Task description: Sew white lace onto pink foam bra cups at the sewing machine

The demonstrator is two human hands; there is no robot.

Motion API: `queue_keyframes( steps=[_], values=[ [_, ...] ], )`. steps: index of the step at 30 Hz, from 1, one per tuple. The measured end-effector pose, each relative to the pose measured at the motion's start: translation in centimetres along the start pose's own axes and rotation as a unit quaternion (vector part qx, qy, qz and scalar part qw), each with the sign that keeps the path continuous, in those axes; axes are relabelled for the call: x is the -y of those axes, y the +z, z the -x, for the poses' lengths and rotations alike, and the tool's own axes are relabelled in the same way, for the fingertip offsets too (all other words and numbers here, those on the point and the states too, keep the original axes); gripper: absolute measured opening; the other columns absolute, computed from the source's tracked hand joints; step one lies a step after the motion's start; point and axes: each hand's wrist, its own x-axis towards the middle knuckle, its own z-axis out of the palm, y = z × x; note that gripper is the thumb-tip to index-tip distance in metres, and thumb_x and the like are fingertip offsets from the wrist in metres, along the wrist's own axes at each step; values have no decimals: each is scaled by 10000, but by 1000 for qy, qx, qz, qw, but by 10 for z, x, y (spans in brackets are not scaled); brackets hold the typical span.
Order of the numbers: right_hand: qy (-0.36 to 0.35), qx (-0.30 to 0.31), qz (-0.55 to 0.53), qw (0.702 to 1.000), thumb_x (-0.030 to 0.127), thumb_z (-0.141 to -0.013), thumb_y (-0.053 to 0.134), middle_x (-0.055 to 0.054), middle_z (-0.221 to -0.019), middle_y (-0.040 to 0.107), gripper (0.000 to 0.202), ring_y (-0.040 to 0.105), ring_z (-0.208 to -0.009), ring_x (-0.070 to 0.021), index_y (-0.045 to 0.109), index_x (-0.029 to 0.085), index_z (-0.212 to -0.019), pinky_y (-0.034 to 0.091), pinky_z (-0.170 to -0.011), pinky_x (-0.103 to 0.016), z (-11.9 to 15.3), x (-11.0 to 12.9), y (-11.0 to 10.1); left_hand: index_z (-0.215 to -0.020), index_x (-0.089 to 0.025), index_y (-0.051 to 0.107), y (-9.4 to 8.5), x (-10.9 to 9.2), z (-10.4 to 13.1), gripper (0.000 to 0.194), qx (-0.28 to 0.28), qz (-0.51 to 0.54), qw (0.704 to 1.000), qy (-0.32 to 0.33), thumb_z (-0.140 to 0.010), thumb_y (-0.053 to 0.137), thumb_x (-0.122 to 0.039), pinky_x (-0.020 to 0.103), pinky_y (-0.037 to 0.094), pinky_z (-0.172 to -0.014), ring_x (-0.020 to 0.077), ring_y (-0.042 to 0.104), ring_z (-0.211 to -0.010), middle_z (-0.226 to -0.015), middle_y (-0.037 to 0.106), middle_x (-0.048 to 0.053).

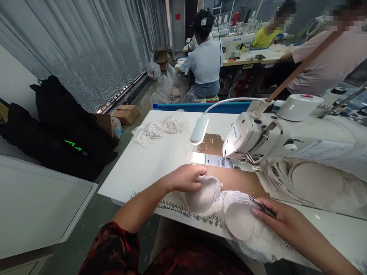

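A white lace bra (205,194) with padded cups lies at the table's front edge, its inner cups facing up. My left hand (187,178) pinches the upper edge of the left cup. In my right hand (279,215) is a pair of dark thread snips (265,208), the points lying over the top edge of the right cup (240,220). The fingers of that hand also rest against this cup. Lace hangs past the table edge below it. Beyond the bra stands a white sewing machine (243,133) with a lit needle plate (219,161).
Two lace pieces (149,133) lie at the table's (129,168) far left. A lamp (200,130) hangs over the sewing area. Stacked cups (315,183) sit under the machine arm. Co-workers (205,57) sit at machines behind. Black bags (71,126) and cardboard boxes (126,114) stand left.
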Motion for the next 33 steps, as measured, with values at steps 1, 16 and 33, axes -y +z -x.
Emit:
queue_keyframes(
  steps=[1,16,33],
  values=[
    [-4,1,-9,1000,497,-802,577,-46,-785,685,245,634,-707,-247,637,264,-761,484,-577,-329,0,5,2,-728,-187,461,-1,0,4,83,11,-7,1000,3,-679,523,-161,243,296,-536,141,469,-639,-729,530,1],
    [-328,-141,-145,923,343,-925,389,-82,-1302,572,369,500,-1244,-223,541,238,-1244,363,-1088,-429,-174,174,54,-859,-203,487,-142,81,55,173,-505,-282,807,-117,-746,475,-73,360,390,-981,229,472,-1202,-1317,538,52],
    [-279,-15,69,958,94,-814,430,-94,-1077,665,333,610,-988,-209,615,187,-1075,494,-839,-342,-58,45,39,-1260,-94,518,-103,118,25,648,-239,-248,909,-233,-788,570,-535,446,387,-1050,332,501,-1240,-1327,540,173]
  ],
)
